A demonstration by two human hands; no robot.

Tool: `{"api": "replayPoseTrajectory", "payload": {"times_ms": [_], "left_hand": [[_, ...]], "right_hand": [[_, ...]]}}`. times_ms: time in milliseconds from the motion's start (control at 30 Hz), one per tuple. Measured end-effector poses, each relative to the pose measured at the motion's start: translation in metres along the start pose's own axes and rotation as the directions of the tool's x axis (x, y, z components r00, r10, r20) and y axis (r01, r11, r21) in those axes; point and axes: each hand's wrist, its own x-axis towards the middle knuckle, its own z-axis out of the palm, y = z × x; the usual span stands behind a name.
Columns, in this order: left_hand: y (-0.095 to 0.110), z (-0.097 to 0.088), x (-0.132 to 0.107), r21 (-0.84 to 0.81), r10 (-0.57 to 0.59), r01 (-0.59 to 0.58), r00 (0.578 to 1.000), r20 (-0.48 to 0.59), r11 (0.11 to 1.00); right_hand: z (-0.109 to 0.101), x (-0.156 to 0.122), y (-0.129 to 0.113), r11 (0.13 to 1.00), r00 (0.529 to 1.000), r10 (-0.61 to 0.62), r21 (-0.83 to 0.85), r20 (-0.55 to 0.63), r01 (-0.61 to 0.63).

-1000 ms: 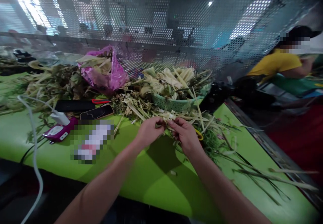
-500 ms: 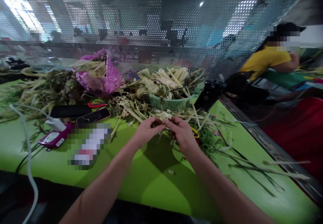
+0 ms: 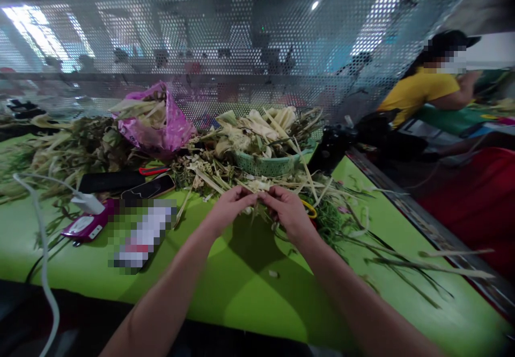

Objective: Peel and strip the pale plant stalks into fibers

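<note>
My left hand (image 3: 230, 209) and my right hand (image 3: 288, 210) meet above the green table, fingertips pinched together. Between them is a small pale piece of dried husk (image 3: 261, 184), mostly hidden by the fingers. Just beyond stands a green plastic basket (image 3: 263, 166) heaped with dried husks (image 3: 277, 119). Loose stalks and dry scraps (image 3: 205, 172) lie around its base. Beside my right hand, a yellow handle loop (image 3: 310, 210) shows next to a pile of thin green strands (image 3: 332, 227).
A pink plastic bag (image 3: 177, 129) of dried plants stands left of the basket. Two dark phones (image 3: 148, 186), a red-handled tool (image 3: 153, 170) and a purple power strip (image 3: 88, 223) lie on the left. Long stalks (image 3: 430, 268) cross the right edge. A person in yellow (image 3: 422, 88) sits beyond.
My fingertips have drawn closer together around the pale piece, and my left hand has shifted slightly left. The view has turned a little; the things on the table stay in place.
</note>
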Motion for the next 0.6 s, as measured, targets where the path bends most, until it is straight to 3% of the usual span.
{"api": "replayPoseTrajectory", "payload": {"times_ms": [67, 200, 400, 600], "left_hand": [[0.0006, 0.0003, 0.0002, -0.122, -0.057, 0.054, 0.998, -0.025, 0.991], [-0.0036, 0.0020, 0.0026, -0.262, -0.016, 0.019, 1.000, 0.015, 0.965], [-0.0049, 0.0009, 0.0042, -0.326, -0.043, 0.019, 0.997, -0.066, 0.945], [-0.0045, -0.0002, 0.0044, -0.394, -0.031, -0.015, 0.994, -0.109, 0.919]], "right_hand": [[-0.0004, 0.0002, -0.0005, 1.000, 1.000, 0.007, -0.017, 0.023, -0.007], [0.0000, -0.0006, 0.0009, 1.000, 0.995, 0.016, -0.016, 0.094, -0.015], [-0.0004, -0.0023, -0.0026, 0.998, 0.994, 0.022, 0.064, 0.111, -0.029], [0.0010, 0.0001, -0.0032, 0.999, 0.996, 0.026, 0.018, 0.086, -0.027]]}}
